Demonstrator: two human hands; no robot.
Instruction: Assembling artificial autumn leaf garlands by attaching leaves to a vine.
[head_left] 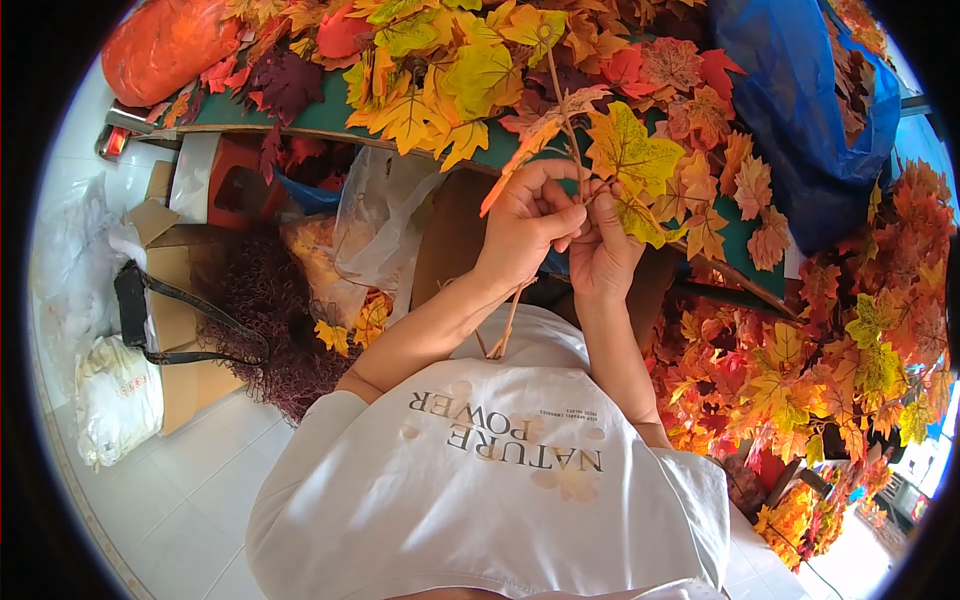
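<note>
Fingers (608, 218) closed around brown stem (573, 143)

Shows orange-red plastic bundle (170, 50) on left end of green table (322, 110), blue plastic bag (795, 120) at right end; has cardboard box (180, 275), purple wiry bundle (255, 315) below near left edge.

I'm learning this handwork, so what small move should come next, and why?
Perhaps pinch inward a little with the right hand while the left hand steadies the brown stem: the hands meet at that stem, close beside the large yellow leaf, though the exact grip is partly hidden.
</note>
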